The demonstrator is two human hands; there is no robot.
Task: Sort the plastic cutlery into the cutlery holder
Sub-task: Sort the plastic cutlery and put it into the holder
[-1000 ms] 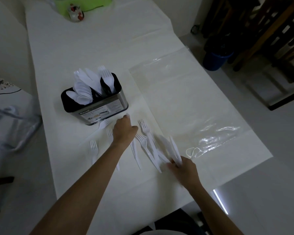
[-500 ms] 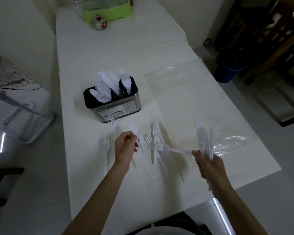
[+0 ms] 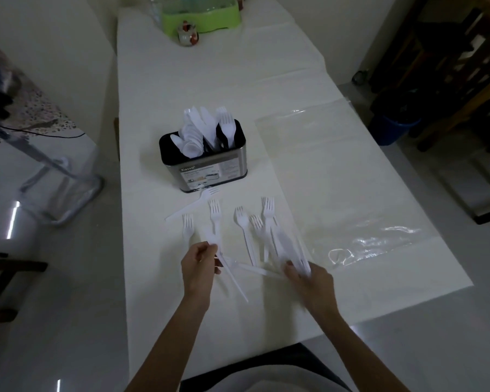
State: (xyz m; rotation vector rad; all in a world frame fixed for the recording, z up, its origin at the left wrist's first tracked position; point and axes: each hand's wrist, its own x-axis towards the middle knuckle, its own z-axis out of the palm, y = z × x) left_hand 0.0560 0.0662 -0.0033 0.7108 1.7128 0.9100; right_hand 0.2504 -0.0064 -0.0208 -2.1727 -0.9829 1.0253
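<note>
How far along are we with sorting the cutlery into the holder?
Partly done. The black-rimmed steel cutlery holder already holds sorted white plastic cutlery. The right hand has a bundle of white plastic knives in its grip; the left hand pinches one more white piece. About six loose white plastic forks remain to sort.

A long tabletop (image 3: 210, 80) under a white cover runs away toward a pale wall (image 3: 54, 38) in dim light. A clear plastic sheet (image 3: 337, 171) lies over its right part, and a green tray (image 3: 201, 19) with a small jar (image 3: 188, 35) just before it stands at the far end. The glossy grey floor (image 3: 54, 306) shows streaks of reflected light. To the left stands a see-through chair (image 3: 63, 193) near a patterned cloth (image 3: 26, 108); to the right, dark wooden furniture (image 3: 464, 80) and a blue bin (image 3: 393, 131).
</note>
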